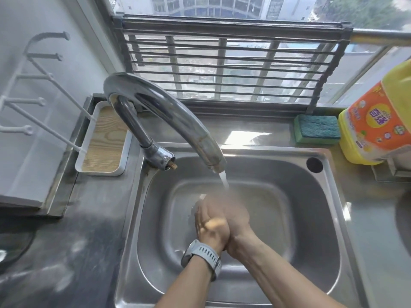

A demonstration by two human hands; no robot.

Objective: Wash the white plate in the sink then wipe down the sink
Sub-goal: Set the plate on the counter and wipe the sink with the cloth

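Over the middle of the steel sink, my left hand, with a grey watch on its wrist, presses palm to palm against my right hand. Neither hand holds anything, and the right one is blurred by motion. Water runs from the curved chrome faucet onto the fingers of both hands. The basin around my hands holds no dish. I see no white plate anywhere in this view.
A green and blue sponge lies on the counter behind the sink at the right, beside a yellow detergent bottle. A white tray with a wooden base sits left of the faucet. A folded metal rack leans against the window.
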